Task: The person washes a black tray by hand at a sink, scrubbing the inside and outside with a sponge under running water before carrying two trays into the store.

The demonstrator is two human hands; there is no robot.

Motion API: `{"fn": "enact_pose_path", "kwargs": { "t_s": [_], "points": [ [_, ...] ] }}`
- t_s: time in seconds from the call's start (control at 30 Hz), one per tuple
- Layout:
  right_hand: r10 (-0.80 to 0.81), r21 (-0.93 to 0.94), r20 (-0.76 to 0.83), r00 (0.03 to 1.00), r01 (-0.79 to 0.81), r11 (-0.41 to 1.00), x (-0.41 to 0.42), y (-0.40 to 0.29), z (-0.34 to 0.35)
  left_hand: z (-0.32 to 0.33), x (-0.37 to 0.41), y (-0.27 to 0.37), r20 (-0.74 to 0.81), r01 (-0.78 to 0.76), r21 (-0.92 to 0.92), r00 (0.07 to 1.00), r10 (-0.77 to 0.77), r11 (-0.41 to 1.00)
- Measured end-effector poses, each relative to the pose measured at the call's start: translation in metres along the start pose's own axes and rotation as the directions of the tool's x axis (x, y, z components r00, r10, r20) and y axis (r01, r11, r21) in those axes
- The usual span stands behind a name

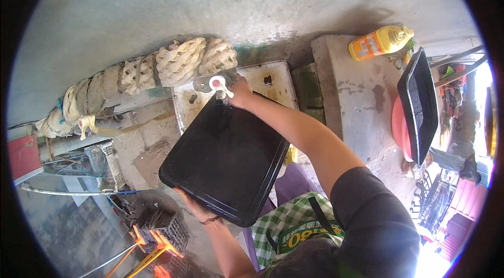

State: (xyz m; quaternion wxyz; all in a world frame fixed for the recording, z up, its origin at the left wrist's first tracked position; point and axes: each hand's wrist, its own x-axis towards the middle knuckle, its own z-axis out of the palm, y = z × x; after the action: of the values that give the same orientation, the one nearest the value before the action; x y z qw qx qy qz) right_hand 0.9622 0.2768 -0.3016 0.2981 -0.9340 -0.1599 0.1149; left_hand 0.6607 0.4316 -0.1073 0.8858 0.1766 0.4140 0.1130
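Note:
A black plastic tray (224, 156) is tilted in front of me, one broad flat face towards me. My left hand (195, 205) grips its near left edge, with the fingers partly hidden beneath. At the far corner, my right hand (241, 91) is at the white tap lever (220, 84) with a red centre, its fingers partly out of sight. Just below the lever, the tap's mouth meets the tray's far corner. Under the tray lies a stained white sink (281, 73), mostly covered by it.
Wrapped pipe (179, 63) runs along the wall to a second tap (86, 124). A yellow bottle (380, 41) lies on the concrete ledge (342, 81). Another black tray (419, 108) leans by a pink basin (401, 132) at right. Orange-headed tools (159, 240) and a plastic crate (175, 230) are lower left.

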Motion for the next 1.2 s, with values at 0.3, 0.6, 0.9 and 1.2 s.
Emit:
{"fn": "enact_pose_path", "kwargs": {
  "t_s": [0.3,0.6,0.9,1.2],
  "points": [
    [0.178,0.183,0.127,0.976,-0.200,0.963,-0.093,0.023,-0.052,-0.038,0.017,0.037,0.033,-0.130,-0.059,0.991,0.132,0.990],
    [0.165,-0.077,0.063,0.984,-0.160,0.984,-0.038,-0.049,-0.045,-0.023,0.007,0.012,0.018,-0.089,0.124,0.996,0.088,0.988],
    [0.345,-0.019,0.047,0.937,-0.345,0.939,-0.110,0.028,-0.032,0.035,-0.004,0.027,-0.195,-0.142,0.182,0.965,0.177,0.973],
    [0.129,-0.236,-0.166,0.978,-0.166,0.957,-0.193,-0.004,-0.222,0.035,0.018,0.023,-0.048,-0.309,0.267,0.942,0.333,0.913]
  ]
}}
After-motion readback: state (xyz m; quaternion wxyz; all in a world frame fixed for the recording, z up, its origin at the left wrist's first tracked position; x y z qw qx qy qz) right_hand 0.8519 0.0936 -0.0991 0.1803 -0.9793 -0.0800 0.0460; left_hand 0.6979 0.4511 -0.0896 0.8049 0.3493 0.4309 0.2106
